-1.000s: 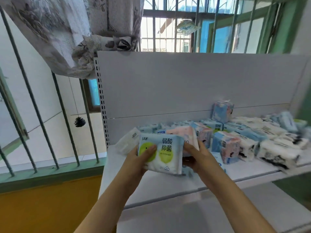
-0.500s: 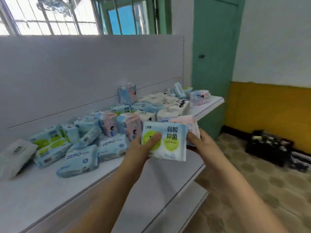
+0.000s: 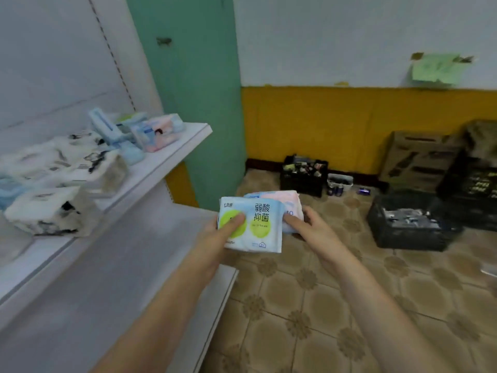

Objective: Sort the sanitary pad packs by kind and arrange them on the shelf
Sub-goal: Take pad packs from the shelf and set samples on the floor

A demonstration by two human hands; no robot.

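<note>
Two hands: left hand (image 3: 215, 238), right hand (image 3: 309, 227). Two packs held: one green-dot pack (image 3: 251, 227), one pink pack (image 3: 279, 197) behind. Two shelf boards: upper shelf (image 3: 172, 157), lower shelf (image 3: 113, 278). On the upper shelf, roughly four white packs (image 3: 67, 168), several blue packs (image 3: 107, 127), one pink-and-blue pack (image 3: 158, 131); blur prevents an exact tally. Three black crates (image 3: 403, 227) on the floor, one cardboard box (image 3: 414, 160), one small white tub (image 3: 339, 181). One green paper (image 3: 435, 68) on the wall.

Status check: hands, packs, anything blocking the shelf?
Left hand grips green-dot pad pack. Right hand grips pink pack behind it. Both held off the shelf end, over floor. Nothing blocking.
</note>
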